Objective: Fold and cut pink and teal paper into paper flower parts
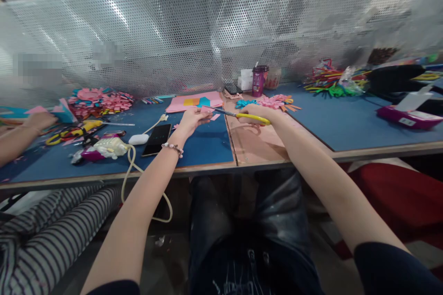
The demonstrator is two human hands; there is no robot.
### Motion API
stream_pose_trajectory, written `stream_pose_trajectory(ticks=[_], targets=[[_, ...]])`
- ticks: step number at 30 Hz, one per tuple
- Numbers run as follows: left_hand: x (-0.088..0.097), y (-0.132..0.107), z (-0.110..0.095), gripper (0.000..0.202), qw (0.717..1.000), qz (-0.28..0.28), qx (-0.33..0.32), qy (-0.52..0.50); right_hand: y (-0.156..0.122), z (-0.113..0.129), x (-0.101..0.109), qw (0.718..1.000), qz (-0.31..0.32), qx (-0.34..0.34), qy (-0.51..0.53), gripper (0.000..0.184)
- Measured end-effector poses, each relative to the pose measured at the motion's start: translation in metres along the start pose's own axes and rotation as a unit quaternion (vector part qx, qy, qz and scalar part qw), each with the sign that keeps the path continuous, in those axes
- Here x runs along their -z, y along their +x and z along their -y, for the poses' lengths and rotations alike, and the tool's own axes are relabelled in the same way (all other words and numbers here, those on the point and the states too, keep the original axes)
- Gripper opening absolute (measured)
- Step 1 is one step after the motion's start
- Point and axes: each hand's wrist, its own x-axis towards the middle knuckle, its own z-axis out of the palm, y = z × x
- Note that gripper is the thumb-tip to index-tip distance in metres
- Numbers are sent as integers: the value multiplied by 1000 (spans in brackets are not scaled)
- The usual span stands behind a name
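My left hand (194, 121) pinches a small piece of pink paper (206, 109) above the blue mat. In my right hand (255, 113) are yellow-handled scissors (260, 120), their blades pointing left and meeting the pink paper. A small pink scrap (215, 117) shows just below the blades; I cannot tell whether it is still joined. Behind my hands lies a stack of pink sheets (176, 103) with orange and blue pieces on top. Cut blue paper strips (245, 103) and pink paper pieces (275, 101) lie beyond my right hand.
A phone (157, 139), a white case (138, 139) and a cream cable (130, 159) lie left of my left arm. Farther left, a co-worker's hand (40, 121) is near a pink paper pile (100, 101). A purple cup (259, 82) stands by the perforated metal screen (173, 37).
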Motion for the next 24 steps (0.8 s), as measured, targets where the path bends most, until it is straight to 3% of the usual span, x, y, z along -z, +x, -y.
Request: stream_pose_trajectory(ticks=[6,11,14,18,24], targets=[[0,0,1,19,1000,11,5,1,7,-12,-1,1000,2,-10,6,25],[1,0,1,20,1000,18,13,2,6,-6,3,1000,-5,-26,-10,26],[0,1,1,23,1000,15,17,-6,8,-2,4,995,-56,-31,-75,29],[0,2,2,28,1000,9,21,-19,20,-10,-1,975,-125,-47,-180,50],[-1,0,0,30,1000,13,13,-12,23,-24,-4,986,-126,-31,-103,49]])
